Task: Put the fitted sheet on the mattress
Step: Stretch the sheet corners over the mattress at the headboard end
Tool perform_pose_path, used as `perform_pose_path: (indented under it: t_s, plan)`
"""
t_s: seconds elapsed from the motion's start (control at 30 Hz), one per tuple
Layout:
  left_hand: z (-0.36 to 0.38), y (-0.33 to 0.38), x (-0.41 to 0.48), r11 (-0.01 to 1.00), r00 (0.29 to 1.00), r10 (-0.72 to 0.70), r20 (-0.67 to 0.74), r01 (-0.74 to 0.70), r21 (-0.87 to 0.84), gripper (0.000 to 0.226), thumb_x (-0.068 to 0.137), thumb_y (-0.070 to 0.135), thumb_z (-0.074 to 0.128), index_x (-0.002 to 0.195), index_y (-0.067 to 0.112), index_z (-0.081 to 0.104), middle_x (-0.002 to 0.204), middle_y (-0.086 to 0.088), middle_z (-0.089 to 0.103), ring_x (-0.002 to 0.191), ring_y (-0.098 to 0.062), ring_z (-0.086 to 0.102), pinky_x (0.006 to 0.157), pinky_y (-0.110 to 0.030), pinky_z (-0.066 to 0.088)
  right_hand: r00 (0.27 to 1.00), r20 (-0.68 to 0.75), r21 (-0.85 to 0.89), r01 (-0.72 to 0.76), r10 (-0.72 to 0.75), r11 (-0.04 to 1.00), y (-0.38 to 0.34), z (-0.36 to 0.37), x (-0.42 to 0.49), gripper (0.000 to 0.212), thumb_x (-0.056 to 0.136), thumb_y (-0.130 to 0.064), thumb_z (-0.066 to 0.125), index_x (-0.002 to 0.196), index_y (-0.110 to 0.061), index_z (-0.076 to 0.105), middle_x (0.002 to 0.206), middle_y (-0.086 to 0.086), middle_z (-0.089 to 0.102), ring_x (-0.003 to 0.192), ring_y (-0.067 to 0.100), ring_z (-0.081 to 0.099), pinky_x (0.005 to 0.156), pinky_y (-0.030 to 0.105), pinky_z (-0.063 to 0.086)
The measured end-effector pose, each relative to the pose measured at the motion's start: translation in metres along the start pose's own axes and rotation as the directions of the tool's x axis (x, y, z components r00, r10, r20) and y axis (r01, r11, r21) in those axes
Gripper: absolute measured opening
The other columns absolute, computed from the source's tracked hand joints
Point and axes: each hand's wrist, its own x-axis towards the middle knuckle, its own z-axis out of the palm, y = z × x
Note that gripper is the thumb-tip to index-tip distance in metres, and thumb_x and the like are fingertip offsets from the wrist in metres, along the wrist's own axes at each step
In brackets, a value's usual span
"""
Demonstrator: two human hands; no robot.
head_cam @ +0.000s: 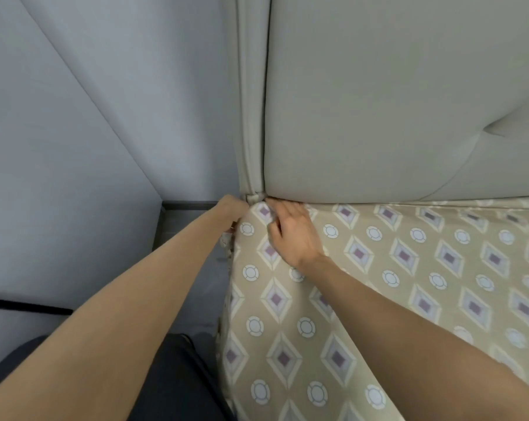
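A beige fitted sheet [363, 287] with purple diamonds and white circles covers the mattress top and its near-left side. The mattress itself is hidden under it. Both hands meet at the mattress corner beside the headboard. My left hand [231, 212] reaches round the outside of that corner, its fingers hidden behind the sheet's edge. My right hand [290, 233] lies on top of the corner, its fingers curled into the fabric at the gap under the headboard.
A padded beige headboard [394, 101] rises right behind the corner. A grey wall [74, 132] stands on the left, leaving a narrow strip of dark floor [190, 238] where my legs are.
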Motion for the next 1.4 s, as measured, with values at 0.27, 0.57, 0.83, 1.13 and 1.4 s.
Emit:
perform_pose_path:
  t_s: [0.27, 0.57, 0.83, 1.13, 1.4]
  plan:
    - [0.025, 0.015, -0.062, 0.943, 0.993, 0.113, -0.018, -0.101, 0.316, 0.05, 0.087, 0.022, 0.053, 0.132, 0.002, 0.046, 0.135, -0.019, 0.05, 0.121, -0.033, 0.051, 0.099, -0.038, 0.048, 0.99, -0.034, -0.015, -0.136, 0.135, 0.991, 0.032, -0.044, -0.044, 0.044, 0.091, -0.008, 0.045, 0.134, -0.008, 0.052, 0.139, 0.009, 0.052, 0.132, 0.023, 0.042, 0.116, 0.028, 0.022]
    - [0.107, 0.042, -0.11, 0.709, 0.981, 0.192, 0.028, -0.158, 0.687, 0.067, 0.09, 0.03, 0.046, 0.148, 0.01, 0.019, 0.155, -0.016, 0.014, 0.144, -0.035, 0.013, 0.117, -0.047, 0.019, 0.918, -0.052, -0.07, -0.396, 0.393, 0.915, 0.111, -0.112, -0.086, 0.039, 0.093, -0.013, 0.045, 0.131, -0.005, 0.051, 0.14, 0.011, 0.047, 0.131, 0.028, 0.038, 0.109, 0.031, 0.031]
    - [0.18, 0.056, -0.125, 0.604, 0.925, 0.33, 0.187, -0.36, 0.711, 0.069, 0.096, 0.035, 0.038, 0.153, 0.027, -0.001, 0.16, 0.0, -0.016, 0.147, -0.032, -0.016, 0.117, -0.053, -0.001, 0.721, 0.01, -0.167, -0.682, 0.693, 0.712, 0.177, -0.142, -0.1, 0.06, 0.099, -0.029, 0.031, 0.152, -0.015, 0.008, 0.161, 0.005, -0.003, 0.148, 0.03, -0.005, 0.114, 0.062, 0.008]
    - [0.227, 0.064, -0.109, 0.488, 0.847, 0.495, 0.191, -0.453, 0.746, 0.06, 0.1, 0.043, 0.017, 0.152, 0.029, -0.01, 0.161, 0.002, -0.014, 0.147, -0.024, -0.019, 0.113, -0.055, -0.015, 0.729, -0.009, -0.219, -0.669, 0.684, 0.71, 0.222, -0.145, -0.072, 0.074, 0.092, -0.059, 0.021, 0.153, -0.022, 0.004, 0.161, 0.004, -0.01, 0.148, 0.021, -0.014, 0.106, 0.072, -0.008]
    - [0.238, 0.07, -0.094, 0.435, 0.781, 0.616, 0.107, -0.45, 0.78, 0.056, 0.097, 0.05, 0.02, 0.15, 0.031, 0.013, 0.157, 0.001, 0.014, 0.145, -0.024, 0.009, 0.118, -0.053, -0.006, 0.766, -0.142, -0.319, -0.635, 0.627, 0.703, 0.241, -0.13, -0.053, 0.079, 0.08, -0.064, 0.016, 0.142, -0.02, 0.039, 0.154, 0.004, 0.024, 0.148, 0.023, 0.005, 0.1, 0.077, -0.01]
